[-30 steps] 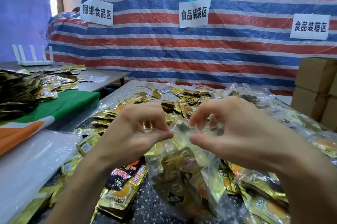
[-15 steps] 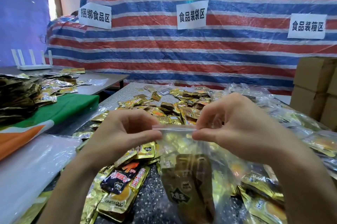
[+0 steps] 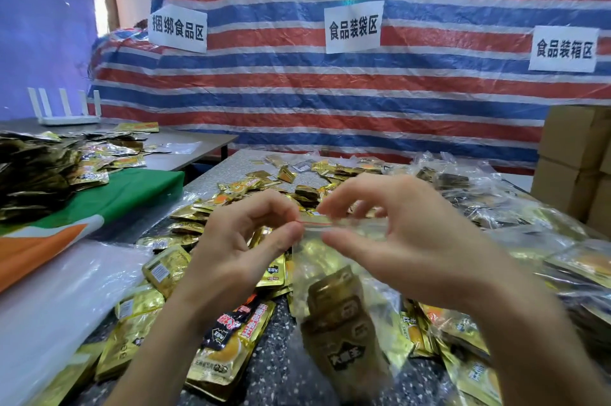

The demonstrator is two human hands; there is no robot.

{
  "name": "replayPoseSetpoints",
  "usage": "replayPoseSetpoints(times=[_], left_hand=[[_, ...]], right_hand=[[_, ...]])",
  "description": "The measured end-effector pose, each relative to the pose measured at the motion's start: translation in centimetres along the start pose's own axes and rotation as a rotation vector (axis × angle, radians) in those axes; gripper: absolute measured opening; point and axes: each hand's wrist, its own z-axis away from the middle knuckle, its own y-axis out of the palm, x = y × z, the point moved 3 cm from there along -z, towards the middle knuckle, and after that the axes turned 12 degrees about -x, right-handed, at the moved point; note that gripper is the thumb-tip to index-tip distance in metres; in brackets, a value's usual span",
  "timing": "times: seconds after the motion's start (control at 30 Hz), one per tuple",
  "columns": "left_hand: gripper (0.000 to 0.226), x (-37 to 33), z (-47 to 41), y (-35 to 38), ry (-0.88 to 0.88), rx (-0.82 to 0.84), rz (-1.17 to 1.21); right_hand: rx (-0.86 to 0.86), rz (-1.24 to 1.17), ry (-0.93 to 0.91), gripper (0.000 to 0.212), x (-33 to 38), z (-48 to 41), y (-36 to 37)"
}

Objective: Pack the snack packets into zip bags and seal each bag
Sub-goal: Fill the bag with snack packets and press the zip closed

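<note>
- The left grip (image 3: 238, 246) pinched the top edge of a clear zip bag (image 3: 340, 316) between thumb and forefinger, right at the left end of its red strip (image 3: 314, 223).
- The right grip (image 3: 413, 240) pinched the same top edge just beside it, thumb below and forefinger above, with the other fingers loosely curled.
- Both grips were narrow and holding the bag; neither was spread wide.
- The bag hung from the two grips above the near middle of the bench (image 3: 287, 382), and its lower part was blurred.
- Gold snack packets (image 3: 344, 349) sat upright inside the bag, one with dark lettering facing the camera.
- Whether the zip was pressed shut along its whole length could not be told.
- Loose packets (image 3: 228, 352), mostly gold with one black and red, lay scattered over the speckled bench under and around the forearms.
- A heap of filled clear bags (image 3: 496, 194) lay on the right side of the bench.
- Cardboard boxes (image 3: 575, 147) were stacked at the far right.
- A clear plastic sheet (image 3: 49, 306) and a green and orange cloth (image 3: 132, 187) lay to the left, with more packets piled there.
- A striped tarp (image 3: 330, 91) hung behind, carrying three white paper signs (image 3: 353, 26).
- A white router (image 3: 66, 114) stood on the far left table.
</note>
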Motion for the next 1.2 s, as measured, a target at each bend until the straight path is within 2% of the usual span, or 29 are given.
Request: replayPoseSetpoints(times=[0.07, 0.1, 0.27, 0.43, 0.6, 0.7, 0.83, 1.2], left_hand=[[0.006, -0.2, 0.1, 0.3, 0.033, 0.000, -0.025], [0.005, -0.3, 0.2, 0.3, 0.045, -0.008, -0.040], [0.006, -0.6, 0.1, 0.4, 0.109, -0.024, -0.101], [0.014, -1.2, 0.2, 0.6, 0.110, -0.046, -0.062], [0.020, -1.7, 0.3, 1.2, 0.141, 0.032, -0.108], [0.018, -1.5, 0.2, 1.0, 0.119, 0.021, -0.074], [0.015, -0.9, 0.1, 1.1, 0.120, 0.017, -0.118], [0.014, -0.5, 0.2, 0.5, 0.065, 0.050, -0.039]], right_hand=[[-0.082, -0.032, -0.061, 0.013, 0.4, -0.2, 0.7], [-0.093, -0.037, -0.074, 0.011, 0.4, -0.3, 1.0], [0.004, -0.061, -0.103, 0.013, 0.4, -0.3, 1.5], [-0.082, -0.108, -0.107, 0.008, 0.7, -0.3, 1.1], [-0.081, -0.107, -0.116, 0.007, 1.1, 0.0, 0.9], [-0.020, -0.146, -0.065, 0.010, 1.0, -0.1, 0.9], [0.059, -0.200, 0.022, 0.005, 0.6, -0.2, 1.0], [0.091, -0.211, 0.077, 0.010, 0.2, -0.3, 0.5]])
